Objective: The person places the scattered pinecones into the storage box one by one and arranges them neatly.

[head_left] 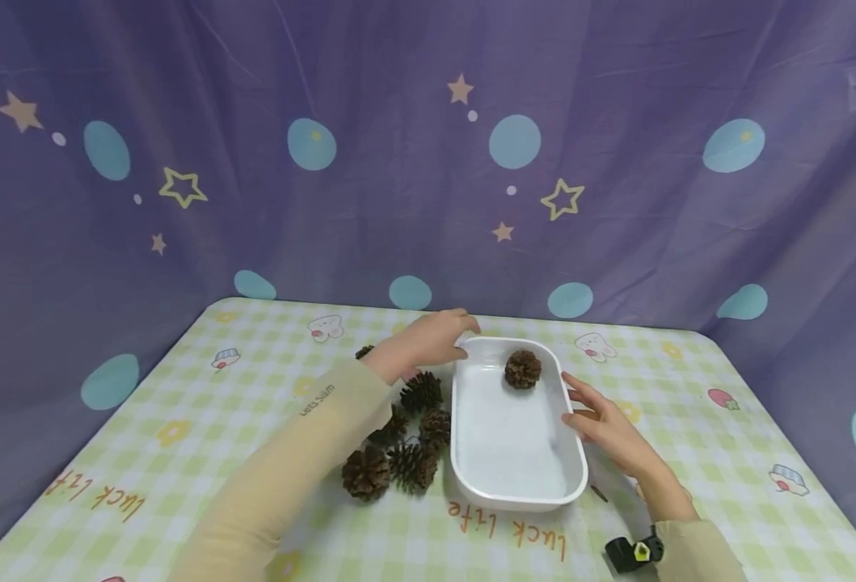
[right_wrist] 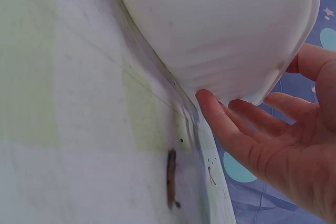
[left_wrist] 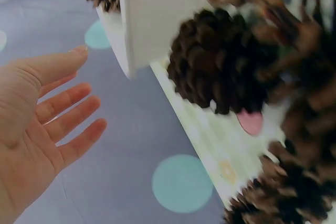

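A white rectangular dish (head_left: 518, 453) stands on the table, one brown pinecone (head_left: 523, 369) inside near its far end. At its right side, my right hand (head_left: 609, 428) holds the wall, with the thumb over the rim and fingers against the outside (right_wrist: 278, 129). My left hand (head_left: 431, 338) is at the dish's far left corner, its fingers spread and fairly straight, holding nothing; a gap shows between it and the dish in the left wrist view (left_wrist: 47, 124). Several dark pinecones (head_left: 413, 466) lie in a heap along the dish's left side, partly hidden by the left forearm.
A green-and-white checked cloth (head_left: 202, 501) covers the table. A purple curtain (head_left: 413, 218) hangs behind the far edge. Right of the dish lies a small brown scrap (right_wrist: 171, 179). A black camera (head_left: 634, 553) is worn at the right wrist.
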The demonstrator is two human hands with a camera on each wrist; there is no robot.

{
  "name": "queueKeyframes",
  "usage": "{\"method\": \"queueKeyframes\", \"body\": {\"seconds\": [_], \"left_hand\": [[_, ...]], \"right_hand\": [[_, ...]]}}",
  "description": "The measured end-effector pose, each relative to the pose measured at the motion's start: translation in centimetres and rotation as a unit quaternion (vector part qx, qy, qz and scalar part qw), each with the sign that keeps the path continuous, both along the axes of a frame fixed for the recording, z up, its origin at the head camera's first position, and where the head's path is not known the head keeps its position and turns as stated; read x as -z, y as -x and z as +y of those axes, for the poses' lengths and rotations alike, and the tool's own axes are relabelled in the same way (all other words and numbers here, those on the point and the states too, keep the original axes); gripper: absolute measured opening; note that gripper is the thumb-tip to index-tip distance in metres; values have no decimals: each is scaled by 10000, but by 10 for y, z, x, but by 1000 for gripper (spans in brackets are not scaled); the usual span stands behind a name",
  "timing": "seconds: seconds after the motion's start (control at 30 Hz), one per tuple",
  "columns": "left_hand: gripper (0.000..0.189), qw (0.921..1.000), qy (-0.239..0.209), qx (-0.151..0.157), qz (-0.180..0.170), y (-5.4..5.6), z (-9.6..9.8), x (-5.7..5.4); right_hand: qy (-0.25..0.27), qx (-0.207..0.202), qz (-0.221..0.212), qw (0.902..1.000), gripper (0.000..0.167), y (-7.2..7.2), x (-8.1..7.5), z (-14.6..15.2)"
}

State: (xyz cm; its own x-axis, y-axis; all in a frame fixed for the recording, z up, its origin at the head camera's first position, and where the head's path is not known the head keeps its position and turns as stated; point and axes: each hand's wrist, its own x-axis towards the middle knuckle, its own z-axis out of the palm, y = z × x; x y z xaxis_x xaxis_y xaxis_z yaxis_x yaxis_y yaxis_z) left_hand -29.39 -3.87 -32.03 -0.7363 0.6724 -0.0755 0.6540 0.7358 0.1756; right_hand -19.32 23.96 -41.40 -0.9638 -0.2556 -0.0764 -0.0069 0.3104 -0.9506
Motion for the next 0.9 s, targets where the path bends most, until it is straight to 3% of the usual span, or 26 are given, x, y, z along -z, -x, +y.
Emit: {"method": "queueKeyframes", "body": {"seconds": [0.33,0.73,0.9], "left_hand": [[42,9971,-492,-572,26,8,-46,6],[40,9931,-406,-1056,318,8,-83,20],[40,9911,-463,-1234,160,7,-98,26]], "right_hand": [[-28,-11,2,10000,68,0,1,0],[-24,14,-13,10000,67,1,0,-1],[-23,8,-29,10000,67,1,0,0]]}}
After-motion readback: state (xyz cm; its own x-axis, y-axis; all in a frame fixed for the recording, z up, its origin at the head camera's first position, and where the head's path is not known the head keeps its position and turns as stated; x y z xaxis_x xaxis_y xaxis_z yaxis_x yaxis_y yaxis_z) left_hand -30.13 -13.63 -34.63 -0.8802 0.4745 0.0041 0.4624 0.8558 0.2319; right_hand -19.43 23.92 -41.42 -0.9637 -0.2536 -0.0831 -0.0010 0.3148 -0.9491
